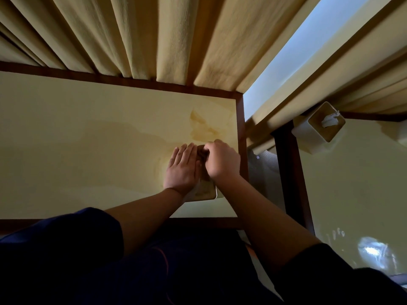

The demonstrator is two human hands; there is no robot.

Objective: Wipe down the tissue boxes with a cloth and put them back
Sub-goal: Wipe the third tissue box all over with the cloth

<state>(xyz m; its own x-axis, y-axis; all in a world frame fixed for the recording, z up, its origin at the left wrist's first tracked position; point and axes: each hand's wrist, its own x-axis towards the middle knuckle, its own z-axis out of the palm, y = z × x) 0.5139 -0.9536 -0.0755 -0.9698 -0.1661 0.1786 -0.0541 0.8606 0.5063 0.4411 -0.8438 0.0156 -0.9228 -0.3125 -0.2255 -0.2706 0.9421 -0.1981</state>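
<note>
1. Right hand (221, 160): fingers curled tight, knuckles up, bunched on a small dark wad at the far end of the tissue box (203, 190). The wad is probably the cloth (201, 154); too hidden to be sure.
2. Left hand (182, 168): fingers straight and together, palm flat against the box's left flank, pointing toward 12 o'clock. It steadies the box rather than grasping it.
3. Tissue box sits directly under both hands; only its near, rounded corner shows, at 6 o'clock of the knuckles. Long axis appears to run 6 to 12 o'clock, along the forearms.
4. Box rests on the cream table (88, 139) with a dark wood rim, near its 3 o'clock edge.
5. Judgement: wiping is under way at the far end. The unwiped run lies toward 6 o'clock of the right fingers, so the stroke likely pulls back toward the body. The right hand is the working one; both are equally near.
6. Second tissue box (319, 128), white with a tissue poking out, stands well apart at 2 o'clock on the neighbouring table (352, 194).
7. Curtain (154, 36) hangs along the 12 o'clock edge.
</note>
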